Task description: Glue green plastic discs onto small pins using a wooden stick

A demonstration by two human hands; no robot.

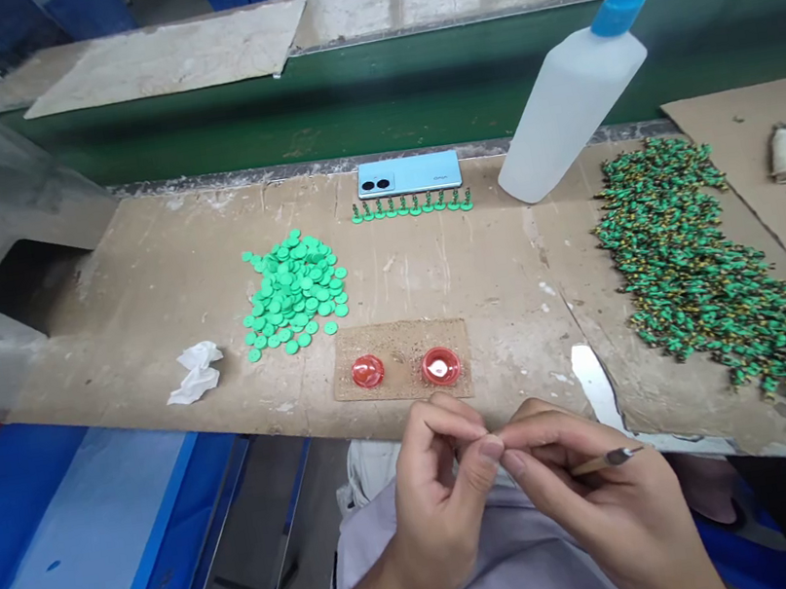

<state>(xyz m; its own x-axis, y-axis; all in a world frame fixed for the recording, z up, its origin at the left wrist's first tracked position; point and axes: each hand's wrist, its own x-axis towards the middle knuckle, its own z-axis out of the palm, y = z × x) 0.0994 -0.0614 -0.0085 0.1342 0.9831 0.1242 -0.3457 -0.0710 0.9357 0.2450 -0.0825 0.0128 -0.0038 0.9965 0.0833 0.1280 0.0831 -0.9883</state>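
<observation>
My left hand [442, 499] and my right hand [596, 491] meet fingertip to fingertip just off the table's front edge. Both pinch closed, and whatever lies between the tips is hidden or too small to name. Across my right hand rests a thin wooden brush [606, 461] with a dark tip, held among the fingers. Beyond the hands is a small brown board [401, 388] bearing two red dishes: a left one [367, 371] and a right one [425, 366] with something pale inside. Farther back, several tiny green figures [415, 207] on round bases stand in a row.
A light blue phone [419, 172] lies behind the row. Green discs [298, 289] are heaped left of centre, near crumpled tissue [196, 373]. To the right spread many small green-and-gold pieces [699, 268]. A tall white bottle [568, 111] with blue nozzle leans at the back.
</observation>
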